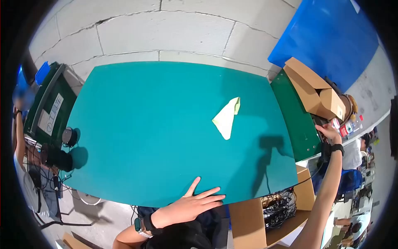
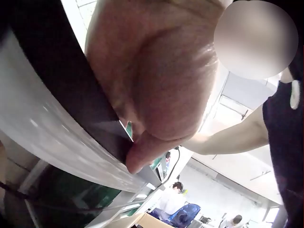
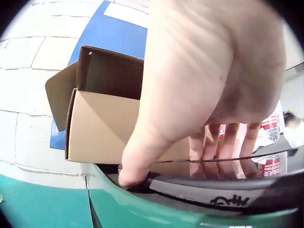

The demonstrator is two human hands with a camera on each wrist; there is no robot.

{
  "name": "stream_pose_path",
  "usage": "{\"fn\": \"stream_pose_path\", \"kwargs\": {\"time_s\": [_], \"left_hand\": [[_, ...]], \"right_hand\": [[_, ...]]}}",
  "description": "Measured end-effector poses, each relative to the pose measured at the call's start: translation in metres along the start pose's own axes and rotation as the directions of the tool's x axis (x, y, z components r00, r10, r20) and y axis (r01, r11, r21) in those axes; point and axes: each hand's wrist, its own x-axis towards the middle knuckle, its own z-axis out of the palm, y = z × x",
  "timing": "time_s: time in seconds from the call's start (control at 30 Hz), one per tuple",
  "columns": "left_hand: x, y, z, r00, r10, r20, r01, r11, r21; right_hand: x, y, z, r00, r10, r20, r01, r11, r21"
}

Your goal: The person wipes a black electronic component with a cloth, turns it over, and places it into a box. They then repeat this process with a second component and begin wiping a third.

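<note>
My left hand (image 1: 188, 206) rests on the front edge of the green tabletop (image 1: 141, 133), its fingers spread. In the left wrist view the left thumb (image 2: 142, 154) lies against the table's edge. My right hand (image 1: 330, 133) is out past the right end of the table, beside an open cardboard box (image 3: 102, 126). It grips a dark, glossy, flat thing (image 3: 228, 171) with handwritten marks on its side, the right thumb (image 3: 135, 171) at the near edge and the fingers on the far side. A folded pale yellow cloth (image 1: 227, 118) lies right of the table's middle.
Two black cylindrical things (image 1: 56, 157) stand at the left edge near a dark green bin (image 1: 52, 108). Bottles (image 1: 350, 126) stand beyond the right hand. A carton of black cables (image 1: 280, 211) sits below the front right edge. A blue panel (image 1: 323, 41) leans at the back right.
</note>
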Motion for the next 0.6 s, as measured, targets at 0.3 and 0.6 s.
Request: {"fn": "stream_pose_path", "kwargs": {"time_s": [0.3,0.6], "left_hand": [[-0.004,-0.006,0.003,1.0,0.014,-0.016,-0.015,1.0,-0.021],[-0.004,-0.003,-0.001,1.0,0.006,-0.014,-0.007,1.0,-0.016]], "right_hand": [[-0.009,-0.001,0.012,0.977,-0.085,-0.195,0.114,0.983,0.145],[0.022,0.024,0.029,0.912,-0.197,-0.358,0.211,0.977,-0.001]]}}
